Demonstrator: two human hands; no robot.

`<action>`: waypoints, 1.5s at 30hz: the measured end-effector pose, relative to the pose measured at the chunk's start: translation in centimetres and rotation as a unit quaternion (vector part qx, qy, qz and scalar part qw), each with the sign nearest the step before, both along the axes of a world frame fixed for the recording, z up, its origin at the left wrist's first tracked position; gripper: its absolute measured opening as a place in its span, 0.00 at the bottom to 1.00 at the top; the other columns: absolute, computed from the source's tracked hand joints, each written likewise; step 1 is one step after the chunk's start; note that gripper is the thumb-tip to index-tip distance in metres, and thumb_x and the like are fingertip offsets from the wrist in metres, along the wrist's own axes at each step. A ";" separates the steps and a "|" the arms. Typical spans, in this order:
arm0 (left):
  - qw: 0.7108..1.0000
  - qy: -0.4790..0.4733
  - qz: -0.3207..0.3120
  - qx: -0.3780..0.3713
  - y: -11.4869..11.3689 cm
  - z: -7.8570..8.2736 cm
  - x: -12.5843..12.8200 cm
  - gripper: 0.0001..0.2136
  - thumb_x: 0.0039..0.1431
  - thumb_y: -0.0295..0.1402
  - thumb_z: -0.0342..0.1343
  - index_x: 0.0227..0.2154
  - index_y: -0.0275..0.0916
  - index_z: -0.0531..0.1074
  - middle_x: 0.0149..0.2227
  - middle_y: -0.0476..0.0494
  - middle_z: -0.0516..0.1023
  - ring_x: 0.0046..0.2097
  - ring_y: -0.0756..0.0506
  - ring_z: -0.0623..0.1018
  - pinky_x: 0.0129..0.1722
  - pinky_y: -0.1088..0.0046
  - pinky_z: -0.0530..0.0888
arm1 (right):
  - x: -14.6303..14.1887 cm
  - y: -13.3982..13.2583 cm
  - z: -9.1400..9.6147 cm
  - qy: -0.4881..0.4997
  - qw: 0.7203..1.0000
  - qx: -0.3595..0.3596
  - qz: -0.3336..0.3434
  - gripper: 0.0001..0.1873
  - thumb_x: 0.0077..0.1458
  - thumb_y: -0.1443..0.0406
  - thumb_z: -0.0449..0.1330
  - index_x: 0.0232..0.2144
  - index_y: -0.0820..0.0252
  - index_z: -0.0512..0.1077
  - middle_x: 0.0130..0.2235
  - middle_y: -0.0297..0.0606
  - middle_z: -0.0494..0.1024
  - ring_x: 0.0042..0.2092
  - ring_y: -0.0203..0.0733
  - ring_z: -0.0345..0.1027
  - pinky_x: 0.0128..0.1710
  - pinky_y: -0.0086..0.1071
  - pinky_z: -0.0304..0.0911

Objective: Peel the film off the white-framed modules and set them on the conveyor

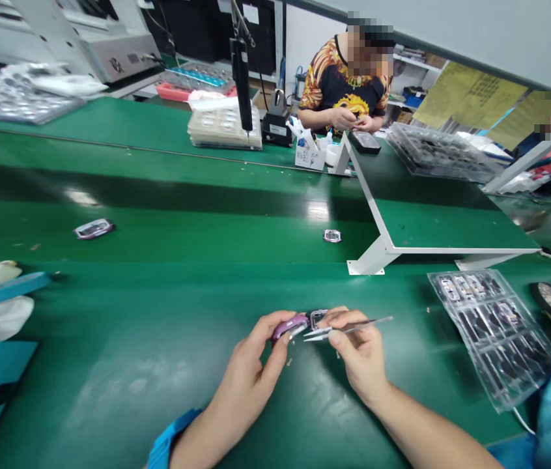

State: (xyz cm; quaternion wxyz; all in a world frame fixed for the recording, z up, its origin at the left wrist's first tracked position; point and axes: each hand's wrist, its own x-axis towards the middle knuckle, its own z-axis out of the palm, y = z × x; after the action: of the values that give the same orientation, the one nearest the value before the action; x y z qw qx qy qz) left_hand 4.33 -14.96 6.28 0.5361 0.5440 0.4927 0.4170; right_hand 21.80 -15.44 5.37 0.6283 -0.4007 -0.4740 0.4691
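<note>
My left hand (251, 365) pinches a small purple device casing (290, 325) between thumb and fingers, just above the green bench. Metal tweezers (373, 322) lie across the fingers of my right hand (363, 355), their tips pointing left toward the casing. Beside the casing, at my right fingertips, is a dark part with a pale frame (318, 317). Whether it is joined to the casing, I cannot tell. My right fingers partly cover this part.
Two similar devices lie on the bench, one purple-edged device (94, 228) at left and another device (332, 236) near the white-legged shelf (461, 225). A clear compartment tray (495, 339) with parts sits at right. An electric screwdriver (241, 85) hangs ahead. Another person (344, 91) works opposite.
</note>
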 end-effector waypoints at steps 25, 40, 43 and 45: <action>0.987 -0.064 -0.050 -0.140 0.7 -0.6 0.1 0.19 0.47 0.35 0.64 0.42 0.38 0.69 0.32 0.49 0.75 0.29 0.48 0.73 0.28 0.74 0.69 | 0.0 0.1 -0.7 -0.022 0.999 -0.037 -0.007 0.03 0.52 0.65 0.68 0.32 0.53 0.78 0.34 0.34 0.82 0.39 0.40 0.77 0.42 0.32 0.71; 0.855 0.504 0.103 0.071 9.5 -1.7 -18.1 0.16 0.43 0.36 0.60 0.38 0.40 0.75 0.51 0.35 0.75 0.55 0.30 0.70 0.55 0.53 0.66 | 0.2 -0.1 -1.0 -0.062 0.997 -0.050 -0.002 0.02 0.53 0.63 0.67 0.32 0.54 0.78 0.35 0.37 0.82 0.41 0.42 0.77 0.42 0.30 0.71; 0.847 0.518 0.097 0.065 10.0 -1.8 -18.4 0.21 0.42 0.40 0.60 0.41 0.38 0.76 0.54 0.32 0.74 0.57 0.26 0.69 0.53 0.48 0.66 | 0.0 0.0 -1.1 -0.054 0.997 -0.058 0.000 0.02 0.53 0.63 0.66 0.31 0.54 0.77 0.34 0.37 0.82 0.40 0.43 0.77 0.42 0.32 0.70; 0.845 0.520 0.099 0.081 10.7 -1.7 -17.0 0.22 0.44 0.42 0.58 0.43 0.36 0.75 0.53 0.28 0.74 0.58 0.24 0.67 0.54 0.44 0.64 | -0.1 0.0 -1.2 -0.053 0.997 -0.065 0.000 0.03 0.53 0.63 0.66 0.31 0.54 0.77 0.34 0.37 0.82 0.40 0.43 0.76 0.41 0.32 0.70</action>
State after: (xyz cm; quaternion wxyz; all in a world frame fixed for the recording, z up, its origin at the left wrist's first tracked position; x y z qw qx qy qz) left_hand -12.65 -4.30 4.55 0.1114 0.6712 0.7146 0.1625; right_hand 21.69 -15.41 4.19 0.5754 -0.4647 -0.4750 0.4768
